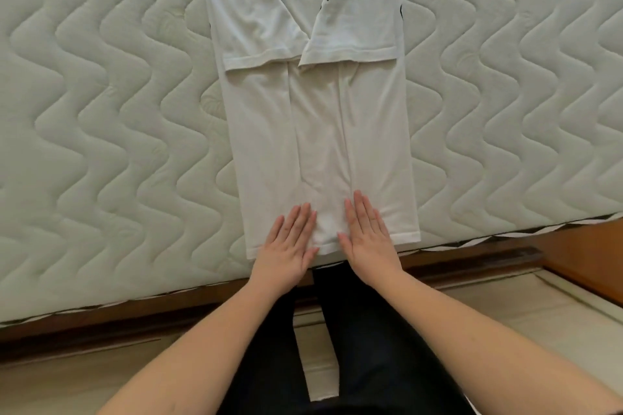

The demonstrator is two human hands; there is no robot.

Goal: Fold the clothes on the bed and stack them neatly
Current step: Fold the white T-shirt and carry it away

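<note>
White T-shirt (320, 131) lying on quilted mattress (101, 111), sides folded in. Left hand (290, 242), right hand (367, 236) pressing hem flat, fingers straight, slightly apart. Next likely: gripping hem, folding upward.

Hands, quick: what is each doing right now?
Left hand: open, fingers straight, flat on the white T-shirt.
Right hand: open, flat on the same shirt.
</note>
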